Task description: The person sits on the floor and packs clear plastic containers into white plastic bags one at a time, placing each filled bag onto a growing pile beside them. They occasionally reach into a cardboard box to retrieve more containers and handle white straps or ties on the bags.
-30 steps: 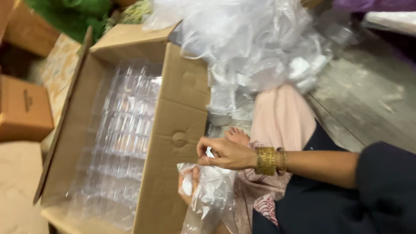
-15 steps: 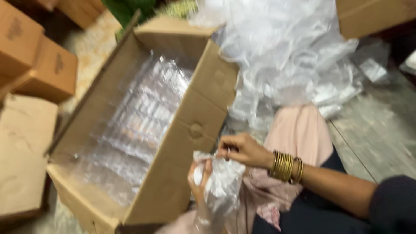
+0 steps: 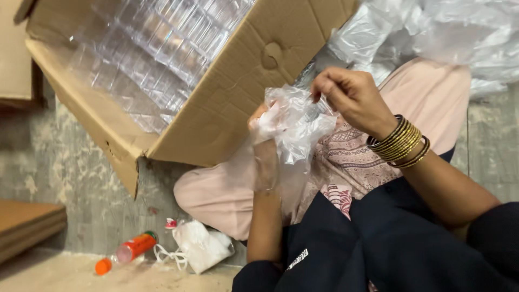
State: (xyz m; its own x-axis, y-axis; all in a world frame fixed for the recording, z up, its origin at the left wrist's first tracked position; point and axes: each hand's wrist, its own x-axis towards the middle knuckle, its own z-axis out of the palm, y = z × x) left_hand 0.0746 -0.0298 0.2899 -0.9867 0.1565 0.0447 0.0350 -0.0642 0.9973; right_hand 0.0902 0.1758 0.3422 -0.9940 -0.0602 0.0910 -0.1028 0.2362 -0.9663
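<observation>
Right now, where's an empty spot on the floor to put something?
Bare floor lies left of the pink-clad knee, between the cardboard box above and the orange bottle below. Crowded: the lap, where both hands work a clear plastic bag.

open brown cardboard box (image 3: 227,103) of clear plastic containers, upper left | crumpled clear plastic bag (image 3: 294,127), centre | orange-labelled bottle (image 3: 132,247), lower left floor
</observation>
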